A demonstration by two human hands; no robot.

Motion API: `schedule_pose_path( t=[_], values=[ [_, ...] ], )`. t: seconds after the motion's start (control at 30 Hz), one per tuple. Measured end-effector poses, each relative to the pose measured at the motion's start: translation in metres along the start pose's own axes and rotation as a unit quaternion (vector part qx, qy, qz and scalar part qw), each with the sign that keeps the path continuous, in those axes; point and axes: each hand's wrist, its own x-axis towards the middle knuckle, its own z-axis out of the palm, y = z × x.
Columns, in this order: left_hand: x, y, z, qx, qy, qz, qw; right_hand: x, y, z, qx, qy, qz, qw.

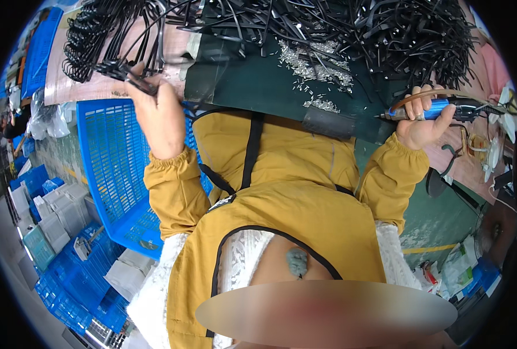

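My left hand (158, 110) is raised at the left and grips a black curved plastic piece (131, 77) at the edge of a stack of the same pieces (90, 41). My right hand (424, 119) is closed around a blue powered screwdriver (438, 109) with a hose running off to the right; its tip points left over the dark green work mat (258, 87). A big heap of black curved strips (351, 29) covers the far side of the bench. Small silver screws (316, 64) lie scattered on the mat between my hands. Mustard-yellow sleeves cover both forearms.
A blue plastic crate (116, 168) stands at my left side, with more blue crates and grey boxes (61, 215) on the floor beyond it. White fan-like parts (502, 122) and tools lie at the bench's right end. A yellow floor line (427, 249) runs at lower right.
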Motion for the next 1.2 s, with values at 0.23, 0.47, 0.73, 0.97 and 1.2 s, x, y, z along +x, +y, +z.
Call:
schedule_pose_path(
  t=[0.23,0.47,0.73,0.97,1.2],
  values=[
    [0.022,0.008,0.048,0.067,0.165,0.071,0.982,0.001,0.009,0.018,0.001,-0.025,-0.024,0.999],
    [0.039,0.020,0.070,0.220,-0.099,0.456,0.857,0.013,-0.061,-0.031,-0.419,0.168,-0.181,0.874],
    [0.046,0.055,0.082,0.264,-0.155,0.358,0.882,0.026,-0.047,-0.058,-0.794,0.046,-0.064,0.602],
    [0.103,0.146,0.103,-0.008,-0.126,0.359,0.925,0.002,-0.042,-0.036,-0.470,0.188,0.163,0.847],
    [0.194,0.271,0.226,0.201,-0.113,0.272,0.934,-0.029,-0.018,-0.034,-0.300,0.190,-0.058,0.933]
  ],
)
